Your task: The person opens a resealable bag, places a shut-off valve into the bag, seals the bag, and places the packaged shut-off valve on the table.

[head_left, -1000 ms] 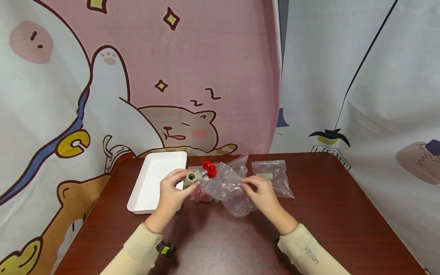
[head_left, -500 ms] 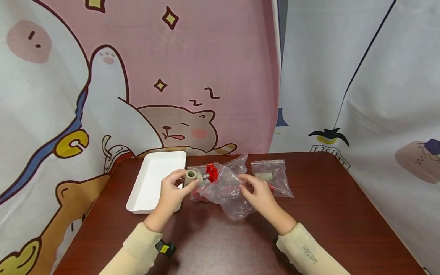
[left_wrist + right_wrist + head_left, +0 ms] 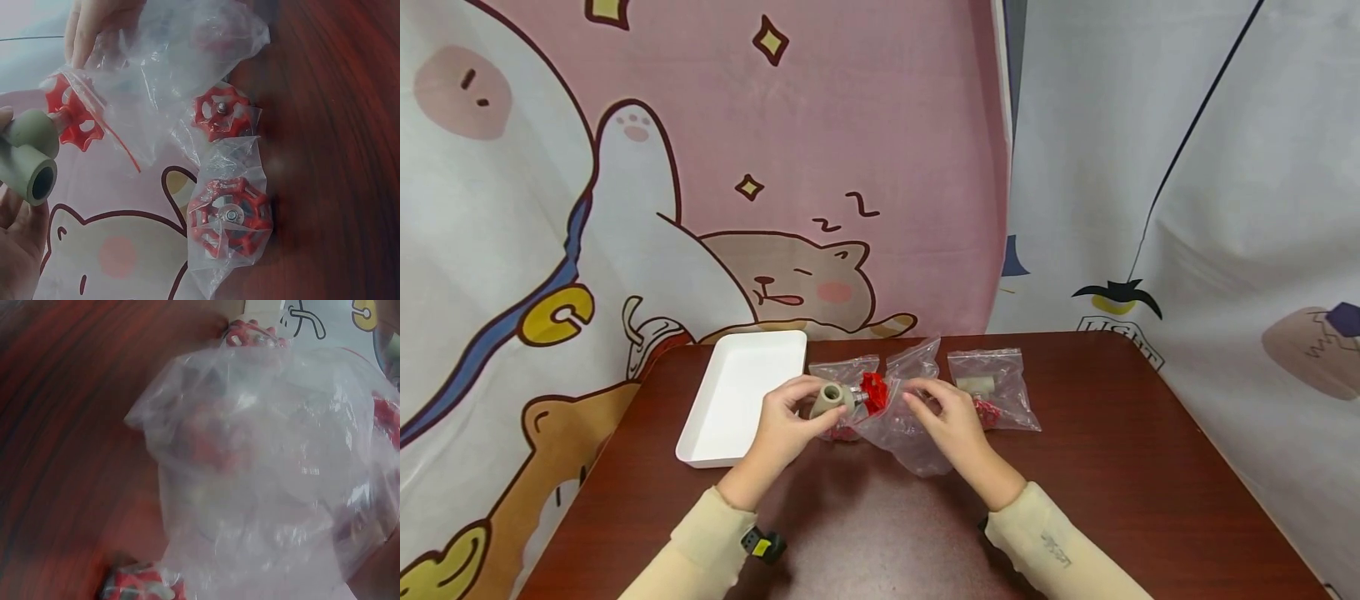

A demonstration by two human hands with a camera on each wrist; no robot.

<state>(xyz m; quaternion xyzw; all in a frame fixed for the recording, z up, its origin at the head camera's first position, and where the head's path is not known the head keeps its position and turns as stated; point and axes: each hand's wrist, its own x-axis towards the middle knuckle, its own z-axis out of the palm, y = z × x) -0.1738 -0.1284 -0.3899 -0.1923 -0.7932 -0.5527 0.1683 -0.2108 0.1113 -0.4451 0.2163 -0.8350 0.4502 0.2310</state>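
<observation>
My left hand [image 3: 784, 417] grips a grey-green valve [image 3: 831, 397] by its pipe body, with the open pipe end facing up toward the head view. Its red handwheel [image 3: 874, 392] points right, into the mouth of a clear zip bag [image 3: 917, 446]. In the left wrist view the bag's red zip line [image 3: 128, 156] runs just past the handwheel. My right hand [image 3: 955, 425] pinches the bag's upper edge between thumb and fingers. The crumpled bag [image 3: 275, 506] fills most of the right wrist view and hides the right fingers there.
A white tray [image 3: 715, 417] lies on the left of the dark red table [image 3: 887, 542]. To the right is a bagged valve [image 3: 976, 385]; another bag with a red handwheel [image 3: 231, 215] lies behind the hands. A patterned cloth [image 3: 910, 167] hangs behind the table.
The left hand has carried the valve to the right, bringing its handwheel to the bag's mouth. The right hand has shifted left along the bag's edge.
</observation>
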